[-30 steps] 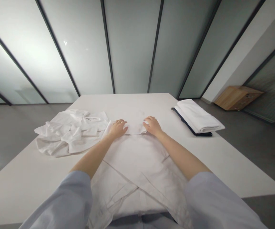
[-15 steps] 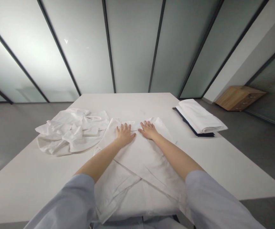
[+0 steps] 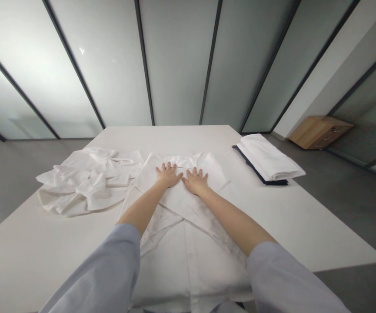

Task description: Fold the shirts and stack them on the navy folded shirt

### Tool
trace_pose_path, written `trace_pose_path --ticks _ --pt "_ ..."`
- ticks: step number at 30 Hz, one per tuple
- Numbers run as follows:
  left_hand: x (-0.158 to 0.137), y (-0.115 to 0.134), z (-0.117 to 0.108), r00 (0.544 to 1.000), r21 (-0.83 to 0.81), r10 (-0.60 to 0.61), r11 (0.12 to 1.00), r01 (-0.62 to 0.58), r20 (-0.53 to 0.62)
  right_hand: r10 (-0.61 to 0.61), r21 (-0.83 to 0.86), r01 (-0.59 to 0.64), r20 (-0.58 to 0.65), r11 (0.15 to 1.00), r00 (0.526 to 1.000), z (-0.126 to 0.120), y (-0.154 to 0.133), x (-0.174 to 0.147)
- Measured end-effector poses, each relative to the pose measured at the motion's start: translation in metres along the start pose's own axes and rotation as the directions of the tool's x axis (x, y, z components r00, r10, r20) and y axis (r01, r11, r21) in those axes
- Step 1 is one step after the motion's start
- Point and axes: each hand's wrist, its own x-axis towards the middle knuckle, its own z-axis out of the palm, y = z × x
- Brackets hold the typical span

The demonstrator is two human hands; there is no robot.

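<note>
A white shirt [image 3: 164,274] with a buttoned strip down its middle lies spread on the table before me, its near end at the front edge by my body. Diagonal folds cross its middle, and the far end is gathered in small wrinkles. My left hand [image 3: 168,174] rests palm down on the far part of this shirt, fingers spread. Close beside it, my right hand [image 3: 195,181] is also flat on the cloth with its fingers apart. Neither hand grips anything. My forearms hide parts of the shirt's sides.
A crumpled white garment [image 3: 86,182] lies left of the shirt. On the right, a folded white cloth [image 3: 269,156] sits atop a folded dark blue one [image 3: 255,168]. The white table [image 3: 305,234] ends before a frosted glass wall [image 3: 178,65]. A wooden cabinet [image 3: 314,132] stands on the floor beyond.
The shirt has slid away from me over the table, its folds and far edge now farther off. Both hands stay flat on it, fingers spread. The view has shifted slightly.
</note>
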Motion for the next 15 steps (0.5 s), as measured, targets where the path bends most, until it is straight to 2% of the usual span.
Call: trace_pose_path --ticks 4,10,15 --pt "-0.010 0.003 -0.002 1.000 -0.015 -0.020 1.000 0.020 -0.008 -0.022 -0.017 0.022 -0.024 1.000 0.999 0.000 0.005 0.013" --pt "-0.045 0.007 0.000 0.991 -0.004 -0.078 0.997 0.079 0.107 -0.055 -0.040 0.054 -0.024 0.998 0.998 -0.010 0.011 0.044" --pt "-0.043 -0.002 0.002 0.994 0.005 -0.062 0.998 0.062 0.092 -0.098 -0.051 0.097 -0.028 0.994 0.995 -0.011 0.007 0.040"
